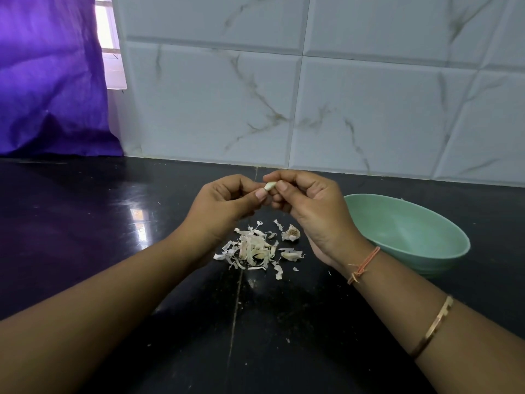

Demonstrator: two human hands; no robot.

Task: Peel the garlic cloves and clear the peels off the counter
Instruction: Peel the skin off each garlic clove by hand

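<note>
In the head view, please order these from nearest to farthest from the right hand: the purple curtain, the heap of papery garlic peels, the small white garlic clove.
From the right hand:
1. The small white garlic clove: pinched in its fingers.
2. The heap of papery garlic peels: on the black counter, below and leftward.
3. The purple curtain: far left.

Marbled wall tiles — purple curtain
</note>
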